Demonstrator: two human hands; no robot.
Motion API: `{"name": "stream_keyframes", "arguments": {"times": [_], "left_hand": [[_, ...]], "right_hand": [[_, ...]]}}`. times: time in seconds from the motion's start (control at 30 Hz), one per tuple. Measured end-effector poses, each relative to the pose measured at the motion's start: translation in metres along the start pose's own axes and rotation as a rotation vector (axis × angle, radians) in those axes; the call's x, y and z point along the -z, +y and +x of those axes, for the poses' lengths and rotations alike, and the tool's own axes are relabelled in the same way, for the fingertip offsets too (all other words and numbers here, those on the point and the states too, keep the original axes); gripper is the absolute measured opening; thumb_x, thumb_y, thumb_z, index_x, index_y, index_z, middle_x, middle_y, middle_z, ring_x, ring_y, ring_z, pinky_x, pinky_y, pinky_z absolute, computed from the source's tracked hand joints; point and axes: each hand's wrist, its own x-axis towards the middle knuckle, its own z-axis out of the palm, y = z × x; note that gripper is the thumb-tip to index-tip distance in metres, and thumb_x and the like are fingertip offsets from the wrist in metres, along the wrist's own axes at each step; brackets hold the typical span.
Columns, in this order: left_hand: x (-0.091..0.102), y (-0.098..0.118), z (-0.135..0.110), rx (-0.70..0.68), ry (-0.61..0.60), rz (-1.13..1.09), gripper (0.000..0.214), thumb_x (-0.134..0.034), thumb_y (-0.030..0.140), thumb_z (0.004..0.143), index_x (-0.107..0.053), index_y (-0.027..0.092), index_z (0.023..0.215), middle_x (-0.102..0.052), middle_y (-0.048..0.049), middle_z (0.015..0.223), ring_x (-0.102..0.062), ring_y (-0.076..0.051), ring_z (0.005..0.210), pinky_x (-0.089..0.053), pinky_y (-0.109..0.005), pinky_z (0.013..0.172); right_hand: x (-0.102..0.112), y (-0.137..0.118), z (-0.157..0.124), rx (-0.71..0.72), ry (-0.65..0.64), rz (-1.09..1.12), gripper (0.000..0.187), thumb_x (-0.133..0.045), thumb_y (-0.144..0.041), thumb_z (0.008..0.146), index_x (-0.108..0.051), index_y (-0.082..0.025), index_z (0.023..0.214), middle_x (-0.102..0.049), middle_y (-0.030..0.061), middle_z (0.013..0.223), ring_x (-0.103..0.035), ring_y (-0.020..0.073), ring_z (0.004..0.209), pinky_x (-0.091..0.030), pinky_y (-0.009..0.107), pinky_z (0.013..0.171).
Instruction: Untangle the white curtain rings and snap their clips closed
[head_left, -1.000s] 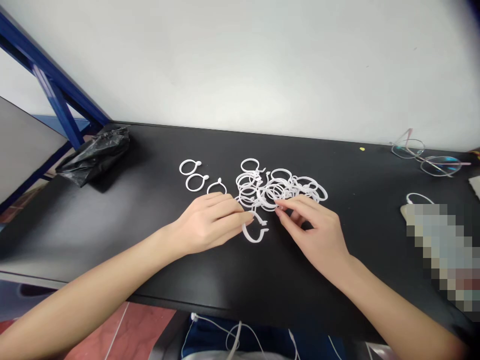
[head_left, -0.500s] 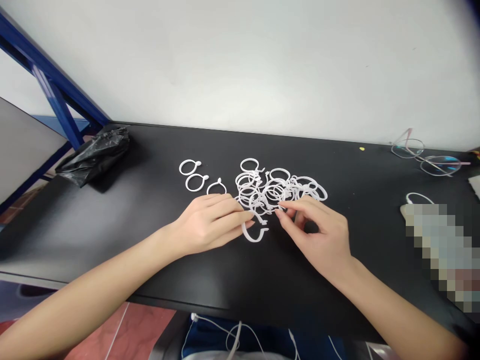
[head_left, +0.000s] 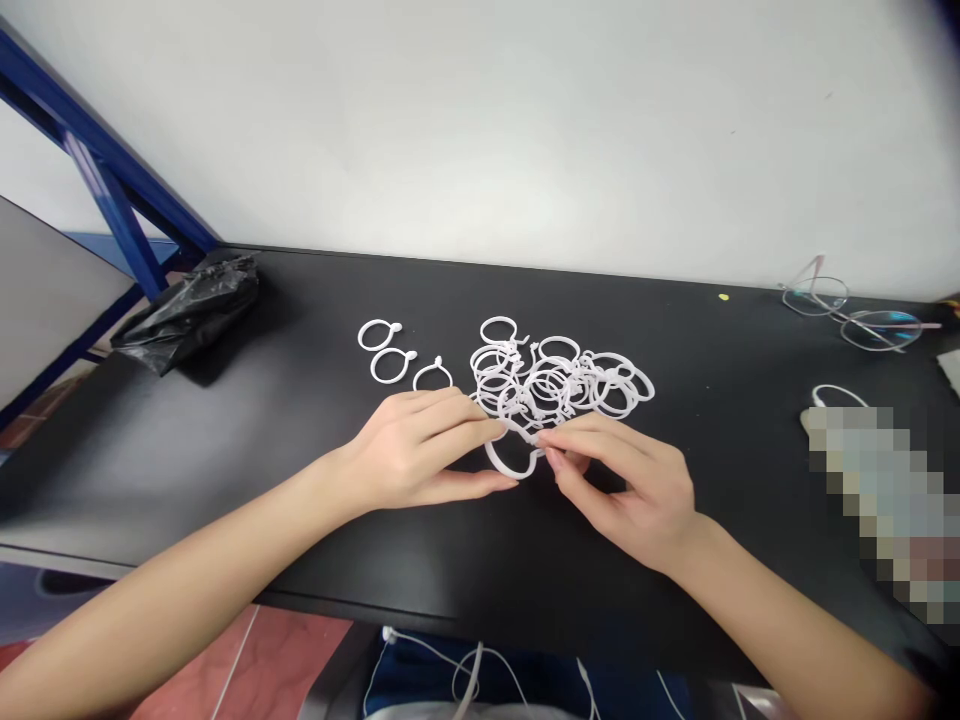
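Observation:
A heap of white plastic rings [head_left: 562,385] lies in the middle of the black table [head_left: 300,470]. Three single closed rings [head_left: 394,366] sit in a row to its left. One split white ring [head_left: 511,462] lies just in front of the heap, between my hands. My left hand [head_left: 420,450] grips its left side with fingers and thumb pinched. My right hand [head_left: 622,480] pinches its right end with thumb and forefinger.
A crumpled black plastic bag [head_left: 187,310] lies at the table's far left, beside a blue metal frame [head_left: 112,190]. Eyeglasses [head_left: 855,315] rest at the far right, with a white cable [head_left: 836,395] and a blurred object below them. Cables hang under the front edge.
My right hand left the heap and moved back and left to the split ring's right end. My left thumb swung under the ring, and the ring is now held from both sides.

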Motion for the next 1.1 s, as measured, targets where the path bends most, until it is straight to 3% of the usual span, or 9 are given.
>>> {"name": "stream_keyframes", "arguments": {"times": [0.43, 0.83, 1.1], "left_hand": [[-0.0006, 0.0005, -0.0015, 0.005, 0.042, -0.011, 0.031, -0.073, 0.039, 0.083, -0.065, 0.011, 0.095, -0.07, -0.006, 0.075, -0.064, -0.013, 0.061, -0.053, -0.023, 0.054], [0.0011, -0.0011, -0.0009, -0.001, 0.087, -0.013, 0.032, -0.071, 0.044, 0.083, -0.063, 0.014, 0.089, -0.069, -0.0042, 0.07, -0.064, -0.012, 0.057, -0.051, -0.022, 0.051], [-0.0004, -0.0003, -0.0024, -0.003, 0.085, -0.041, 0.034, -0.072, 0.044, 0.082, -0.064, 0.013, 0.091, -0.07, -0.0054, 0.072, -0.065, -0.013, 0.058, -0.051, -0.022, 0.052]], "right_hand": [[0.0009, 0.0027, -0.0026, -0.01, 0.019, -0.047, 0.025, -0.067, -0.005, 0.083, -0.066, -0.016, 0.106, -0.068, 0.0055, 0.086, -0.059, 0.0084, 0.051, -0.056, 0.026, 0.053], [0.0027, 0.004, -0.0048, -0.037, -0.066, 0.067, 0.04, -0.062, -0.011, 0.089, -0.058, -0.019, 0.128, -0.068, 0.0046, 0.091, -0.06, 0.0092, 0.056, -0.057, 0.025, 0.056], [0.0026, 0.0013, -0.0015, -0.027, -0.062, 0.077, 0.022, -0.062, -0.01, 0.09, -0.066, -0.018, 0.11, -0.07, 0.0037, 0.084, -0.063, 0.0105, 0.06, -0.057, 0.023, 0.055]]}}
